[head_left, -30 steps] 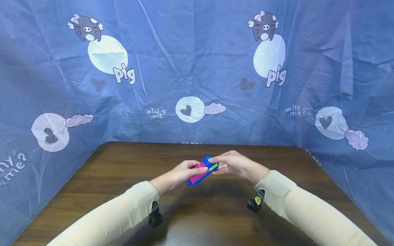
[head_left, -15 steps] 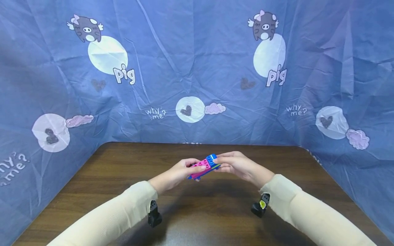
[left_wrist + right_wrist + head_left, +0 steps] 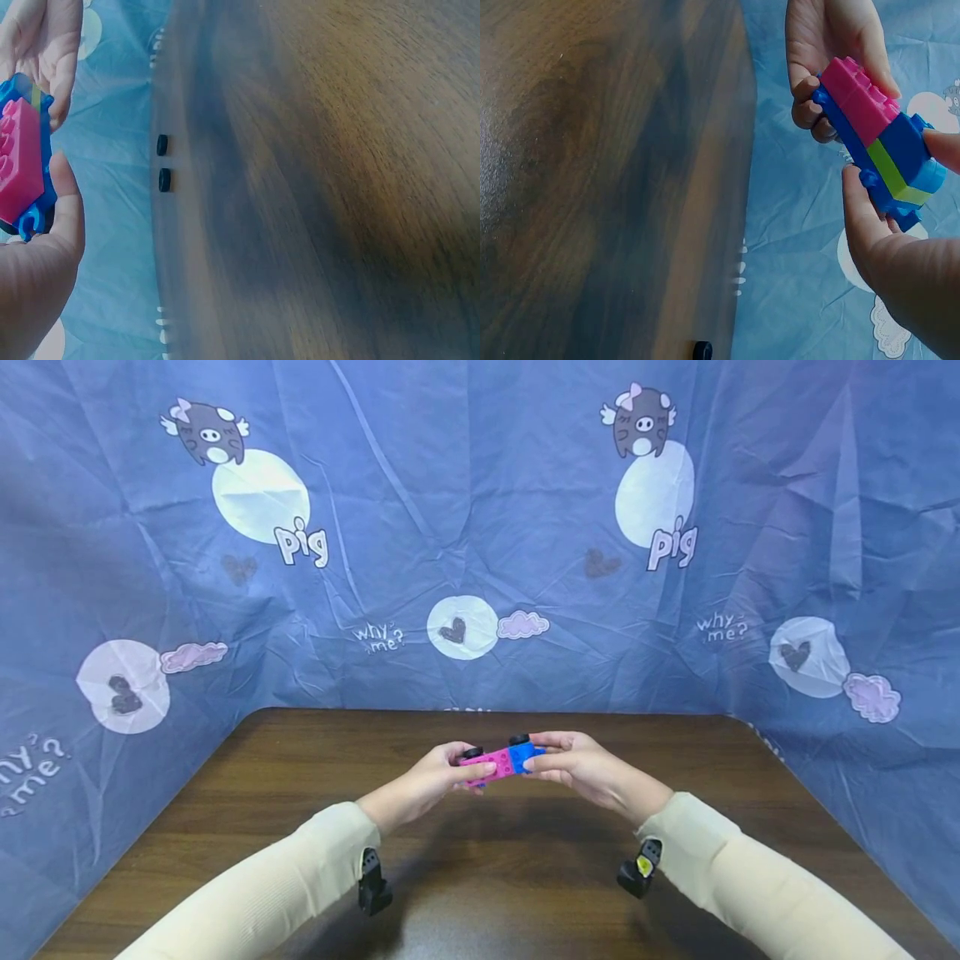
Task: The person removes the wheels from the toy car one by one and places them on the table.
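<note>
A building-block toy car [image 3: 501, 764] is held above the table between both hands. It has a blue base, a pink studded block [image 3: 859, 101], a blue block [image 3: 904, 142] and a lime-green strip [image 3: 889, 172]. In the head view, its studs face the camera and two black wheels [image 3: 519, 740] show along its upper side. Bare blue stubs [image 3: 868, 178] line the other side in the right wrist view. My left hand [image 3: 420, 785] grips the pink end, thumb in front. My right hand [image 3: 600, 774] pinches the blue end, thumb on the blue block.
Two loose black wheels [image 3: 165, 180] lie on the brown wooden table [image 3: 480, 877] toward its far edge in the left wrist view. A blue printed cloth [image 3: 480, 527] hangs behind and at both sides of the table.
The toy car has been turned in the hands, bringing its studs toward the head camera and two wheels into view on top. Its green strip has gone from the head view.
</note>
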`<state>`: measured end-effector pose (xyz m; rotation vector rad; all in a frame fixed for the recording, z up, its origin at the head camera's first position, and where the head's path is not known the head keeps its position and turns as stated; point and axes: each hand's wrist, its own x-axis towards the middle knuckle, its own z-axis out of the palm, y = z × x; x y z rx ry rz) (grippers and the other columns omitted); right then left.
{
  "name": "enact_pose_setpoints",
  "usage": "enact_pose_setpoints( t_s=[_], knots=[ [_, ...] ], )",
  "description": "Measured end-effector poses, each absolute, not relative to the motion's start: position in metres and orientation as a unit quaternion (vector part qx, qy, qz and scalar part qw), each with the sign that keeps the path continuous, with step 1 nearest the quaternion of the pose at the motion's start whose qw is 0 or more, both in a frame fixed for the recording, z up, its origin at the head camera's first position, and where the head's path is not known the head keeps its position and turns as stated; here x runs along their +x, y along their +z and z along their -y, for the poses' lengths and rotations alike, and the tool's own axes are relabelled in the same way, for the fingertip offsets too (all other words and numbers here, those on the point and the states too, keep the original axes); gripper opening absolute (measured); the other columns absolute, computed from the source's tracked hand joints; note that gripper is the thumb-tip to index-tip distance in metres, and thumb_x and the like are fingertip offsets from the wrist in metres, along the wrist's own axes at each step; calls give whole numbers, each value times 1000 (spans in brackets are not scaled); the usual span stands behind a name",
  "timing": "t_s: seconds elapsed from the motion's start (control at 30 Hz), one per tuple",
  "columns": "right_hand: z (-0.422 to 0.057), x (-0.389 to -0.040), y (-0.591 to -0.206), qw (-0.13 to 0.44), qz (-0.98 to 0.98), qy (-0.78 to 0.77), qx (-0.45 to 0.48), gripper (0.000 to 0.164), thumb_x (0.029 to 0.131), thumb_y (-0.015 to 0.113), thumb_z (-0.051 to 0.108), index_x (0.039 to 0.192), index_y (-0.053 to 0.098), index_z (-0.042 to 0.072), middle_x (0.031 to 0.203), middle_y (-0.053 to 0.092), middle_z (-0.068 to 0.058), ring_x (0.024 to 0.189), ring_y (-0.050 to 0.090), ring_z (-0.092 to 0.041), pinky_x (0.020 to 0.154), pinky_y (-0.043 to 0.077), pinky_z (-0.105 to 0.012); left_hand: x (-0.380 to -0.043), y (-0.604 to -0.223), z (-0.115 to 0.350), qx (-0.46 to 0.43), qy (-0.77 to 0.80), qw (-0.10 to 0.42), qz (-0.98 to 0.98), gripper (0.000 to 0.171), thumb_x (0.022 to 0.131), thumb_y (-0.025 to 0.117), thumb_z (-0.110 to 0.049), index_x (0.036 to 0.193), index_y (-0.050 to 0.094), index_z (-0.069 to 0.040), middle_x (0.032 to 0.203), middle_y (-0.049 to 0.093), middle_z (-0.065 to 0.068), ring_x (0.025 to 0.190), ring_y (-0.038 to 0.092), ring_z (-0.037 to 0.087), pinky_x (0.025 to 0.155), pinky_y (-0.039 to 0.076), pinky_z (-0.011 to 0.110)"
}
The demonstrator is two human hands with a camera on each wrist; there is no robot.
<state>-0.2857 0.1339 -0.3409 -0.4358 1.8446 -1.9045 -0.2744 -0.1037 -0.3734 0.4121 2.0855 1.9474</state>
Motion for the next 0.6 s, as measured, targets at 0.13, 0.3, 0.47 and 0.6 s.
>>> enact_pose_setpoints(
  t_s=[0.13, 0.3, 0.47, 0.6],
  knots=[
    [-134, -286, -341, 234, -684, -671, -166, 65, 85, 61, -5, 140, 29, -16, 129, 52, -24, 100, 62, -14, 99, 49, -34, -275, -373, 105, 138, 650, 107, -740, 37, 87, 70, -14, 111, 54, 8, 85, 62, 1, 73, 62, 11, 82, 54, 41],
    [-134, -285, -341, 251, -679, -669, -167, 62, 88, 59, -3, 139, 28, -17, 123, 55, -21, 97, 66, -16, 98, 49, -37, -275, -372, 107, 140, 630, 82, -760, 39, 84, 74, -14, 111, 56, 7, 89, 65, 3, 76, 63, 11, 84, 55, 42],
    [-135, -285, -341, 264, -676, -667, -167, 56, 92, 61, 5, 135, 35, -19, 108, 64, -13, 96, 69, -21, 95, 51, -37, -275, -369, 109, 136, 611, 70, -777, 41, 83, 76, -16, 113, 58, 6, 95, 67, 9, 80, 63, 12, 84, 54, 39],
    [-134, -286, -341, 280, -673, -665, -164, 55, 94, 61, 12, 133, 37, -18, 101, 67, -10, 91, 70, -20, 97, 49, -42, -274, -367, 109, 135, 593, 57, -792, 40, 82, 78, -17, 112, 61, 4, 96, 68, 9, 80, 59, 12, 75, 49, 26]
  ],
)
